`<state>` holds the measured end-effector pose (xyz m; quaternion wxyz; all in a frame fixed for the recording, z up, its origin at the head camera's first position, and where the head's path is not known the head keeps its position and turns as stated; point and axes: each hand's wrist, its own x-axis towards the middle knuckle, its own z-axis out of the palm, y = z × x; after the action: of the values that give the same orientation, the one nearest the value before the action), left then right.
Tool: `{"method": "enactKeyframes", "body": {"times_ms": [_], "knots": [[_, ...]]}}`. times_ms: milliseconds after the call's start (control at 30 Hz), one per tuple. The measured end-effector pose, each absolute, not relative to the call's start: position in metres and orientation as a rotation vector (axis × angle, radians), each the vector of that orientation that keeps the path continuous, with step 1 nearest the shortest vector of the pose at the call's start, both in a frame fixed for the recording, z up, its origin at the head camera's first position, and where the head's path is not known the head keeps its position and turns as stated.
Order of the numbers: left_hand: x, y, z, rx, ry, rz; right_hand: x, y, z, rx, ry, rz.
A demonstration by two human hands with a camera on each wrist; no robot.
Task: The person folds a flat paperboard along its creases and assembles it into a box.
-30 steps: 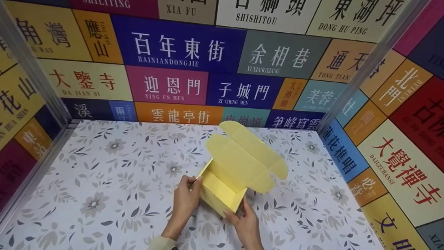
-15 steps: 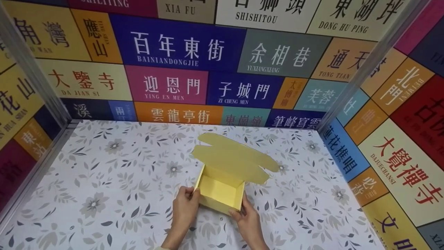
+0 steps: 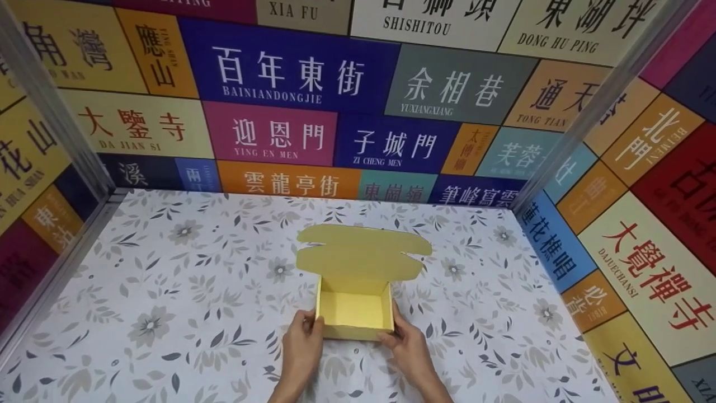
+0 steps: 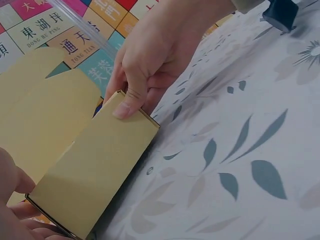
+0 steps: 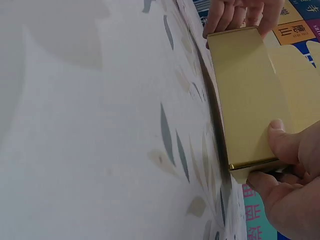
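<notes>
A yellow cardboard box (image 3: 358,309) sits in the middle of the head view, its lid (image 3: 361,254) raised at the back and nothing visible inside. My left hand (image 3: 302,344) grips the box's left side, thumb toward the front. At the opposite side, my right hand (image 3: 411,350) holds the front right corner. From the left wrist, the box's plain front wall (image 4: 95,165) appears, with the right hand's thumb lying on it. In the right wrist view the right thumb presses the front wall (image 5: 247,95) while fingers hold the end.
A white cloth with grey flowers and leaves (image 3: 184,291) covers the table. Behind it rises a panel of coloured name signs (image 3: 279,73), and similar panels stand at left and right. Metal posts (image 3: 587,106) mark the corners.
The box has turned so its front faces me squarely and has come lower and nearer. Its lid has swung with it to the left. Both hands keep their grip throughout.
</notes>
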<state>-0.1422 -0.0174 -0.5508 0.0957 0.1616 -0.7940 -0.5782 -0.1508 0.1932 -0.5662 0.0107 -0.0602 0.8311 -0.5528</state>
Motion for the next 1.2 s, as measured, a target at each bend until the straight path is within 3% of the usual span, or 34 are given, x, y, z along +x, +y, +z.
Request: {"method": "enactKeyframes", "body": {"times_ms": [633,833,1067,1200], "knots": [[-0.139,-0.017,-0.562,0.367,-2.329,-1.851,-0.161,0.196,-0.571,-0.161,2.485,-1.789],[-0.140,-0.023,-0.560,0.459,-2.347,-1.843,-0.159,0.200,-0.563,-0.086,2.346,-1.868],[-0.161,-0.048,-0.541,0.574,-2.375,-1.863,-0.172,0.216,-0.540,0.159,2.461,-1.845],[-0.180,-0.060,-0.533,0.509,-2.311,-1.936,-0.184,0.222,-0.528,0.140,2.496,-1.875]]}}
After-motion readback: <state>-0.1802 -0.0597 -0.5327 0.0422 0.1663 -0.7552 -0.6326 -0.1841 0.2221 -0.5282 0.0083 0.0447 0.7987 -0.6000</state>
